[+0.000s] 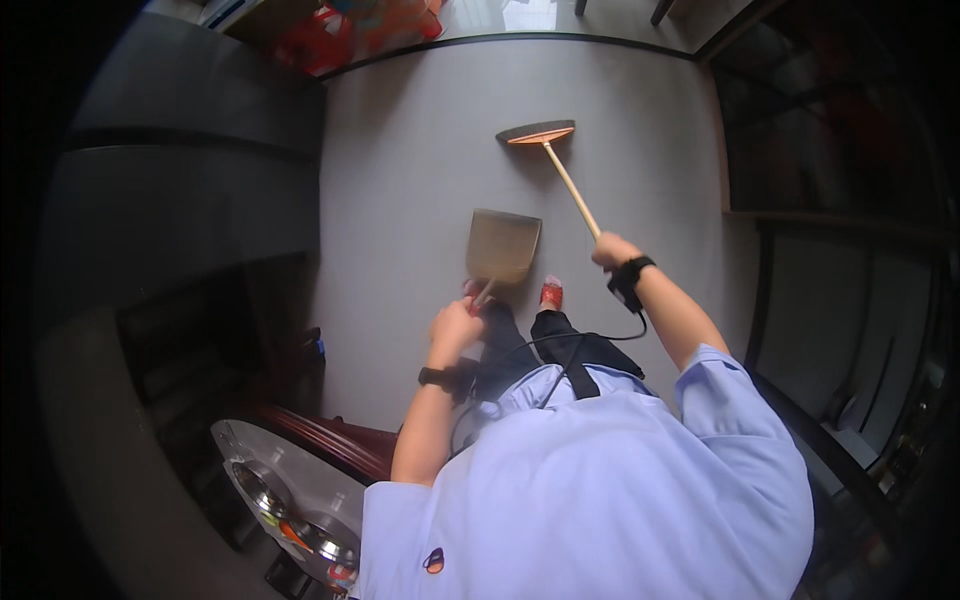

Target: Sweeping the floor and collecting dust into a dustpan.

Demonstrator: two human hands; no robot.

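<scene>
My right hand (pixel 618 252) grips the pale stick handle of a broom (pixel 574 187). Its wide head with dark bristles (pixel 537 130) is farther out over the grey floor (pixel 405 165), angled away from me. My left hand (pixel 456 327) is closed around the handle of a dustpan (pixel 504 244), slightly blurred. The pan lies between the broom head and my feet, its wide edge facing the broom. Whether the pan touches the floor, I cannot tell. No debris can be made out in it.
My feet in red slippers (pixel 551 293) stand just behind the pan. At lower left is a table (pixel 315 472) with metal bowls (pixel 261 486). Dark cabinets (pixel 195 195) line the left side. Red items (pixel 315 41) sit beyond the dark floor strip (pixel 510 36). A cable hangs between my wrists.
</scene>
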